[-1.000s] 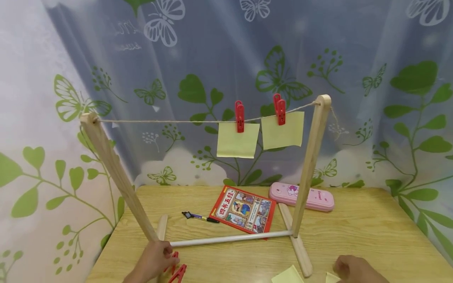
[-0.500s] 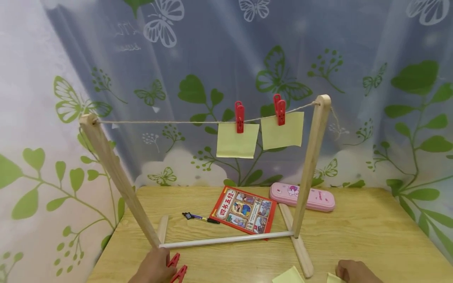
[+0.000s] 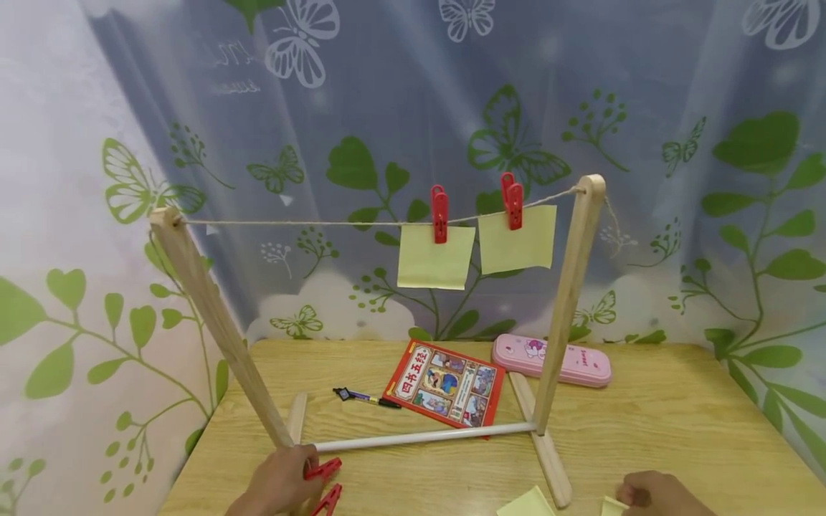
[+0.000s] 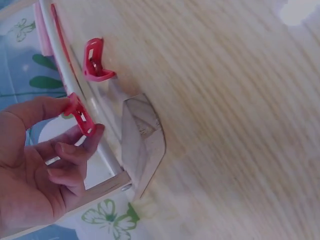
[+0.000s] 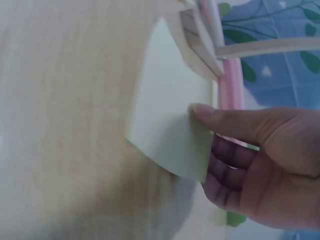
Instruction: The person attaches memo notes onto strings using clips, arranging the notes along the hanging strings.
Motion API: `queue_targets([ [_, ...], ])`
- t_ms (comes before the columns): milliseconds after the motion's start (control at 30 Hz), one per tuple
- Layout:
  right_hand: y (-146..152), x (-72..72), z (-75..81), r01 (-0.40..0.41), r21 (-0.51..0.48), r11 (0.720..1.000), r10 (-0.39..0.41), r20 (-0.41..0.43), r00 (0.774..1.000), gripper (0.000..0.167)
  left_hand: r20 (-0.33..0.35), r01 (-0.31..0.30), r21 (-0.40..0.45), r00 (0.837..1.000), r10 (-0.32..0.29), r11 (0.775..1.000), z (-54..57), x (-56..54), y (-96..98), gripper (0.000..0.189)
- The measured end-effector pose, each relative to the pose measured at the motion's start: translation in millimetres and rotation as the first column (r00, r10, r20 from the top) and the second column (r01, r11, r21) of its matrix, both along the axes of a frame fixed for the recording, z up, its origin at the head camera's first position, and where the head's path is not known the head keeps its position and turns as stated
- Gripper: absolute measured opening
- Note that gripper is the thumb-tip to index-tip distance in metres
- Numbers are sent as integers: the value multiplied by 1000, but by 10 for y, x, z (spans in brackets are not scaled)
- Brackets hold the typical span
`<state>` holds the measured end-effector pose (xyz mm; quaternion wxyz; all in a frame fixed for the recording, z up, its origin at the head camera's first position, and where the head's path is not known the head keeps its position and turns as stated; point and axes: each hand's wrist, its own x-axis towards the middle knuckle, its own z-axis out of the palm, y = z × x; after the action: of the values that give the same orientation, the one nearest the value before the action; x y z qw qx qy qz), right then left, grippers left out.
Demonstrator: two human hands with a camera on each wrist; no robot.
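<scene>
My left hand pinches a red clothespin between thumb and fingertips, beside the foot of the left wooden post. Another red clothespin lies on the table close by. At the lower right, my right hand holds a pale yellow sheet of paper by its edge, thumb on top and fingers beneath. A second yellow sheet lies left of that hand, partly cut off by the frame. Two yellow sheets hang from the string, each under a red clothespin.
The string runs between a left post and a right post, joined low down by a white rod. Behind the rod lie a red book, a pen and a pink pencil case. A patterned curtain hangs behind.
The clothespin in my left hand has turned and now sticks out to the right of the fingers. My right hand has shifted slightly right with its sheet. The hanging sheets stay put.
</scene>
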<state>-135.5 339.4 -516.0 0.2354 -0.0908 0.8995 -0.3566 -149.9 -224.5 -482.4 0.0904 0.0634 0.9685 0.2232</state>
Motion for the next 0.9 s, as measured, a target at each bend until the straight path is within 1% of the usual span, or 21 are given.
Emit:
queue_targets([
  [33,14,5,24,-6,-16,1000,6,3,1000,15,-7,19,11,1000,-19,1000,16,-11,-3,15],
  [100,34,15,81,-14,-60,998,15,18,1000,17,-18,58,60,998,-57,996,54,-30,-14,14],
  [167,42,18,144,-18,-120,993,23,42,999,19,-30,103,95,994,-101,990,98,-48,-32,15],
  [200,40,19,174,-26,-140,990,32,39,999,20,-37,128,111,992,-124,986,120,-56,-41,16],
  [267,26,13,235,-56,-175,983,59,13,998,20,-50,174,134,984,-168,976,169,-72,-54,19],
  [333,-7,-3,288,-106,-209,972,99,-46,994,18,-67,203,148,978,-195,968,226,-86,-52,23],
  [367,-31,-11,310,-142,-223,964,124,-93,988,16,-72,208,161,977,-199,965,261,-90,-45,26],
  [433,-90,-25,353,-203,-253,946,159,-183,970,11,-87,197,189,979,-183,962,338,-100,-17,31],
  [533,-208,-41,426,-245,-295,924,168,-264,950,7,-87,147,232,988,-129,962,472,-114,43,33],
  [567,-254,-43,449,-245,-311,918,161,-271,949,7,-87,132,241,990,-114,962,516,-120,62,33],
  [633,-355,-48,493,-217,-354,910,131,-250,959,9,-93,122,256,990,-101,959,598,-132,94,30],
  [667,-406,-49,516,-192,-379,905,111,-224,968,12,-99,124,256,990,-102,959,636,-140,109,29],
  [733,-513,-54,545,-154,-421,894,71,-206,976,14,-127,144,255,985,-114,956,707,-147,129,30],
  [800,-626,-64,571,-109,-456,883,27,-182,983,17,-176,179,262,975,-135,948,773,-153,146,31],
  [900,-791,-83,608,-82,-460,884,-28,-228,973,16,-268,220,260,952,-148,940,882,-163,197,30],
])
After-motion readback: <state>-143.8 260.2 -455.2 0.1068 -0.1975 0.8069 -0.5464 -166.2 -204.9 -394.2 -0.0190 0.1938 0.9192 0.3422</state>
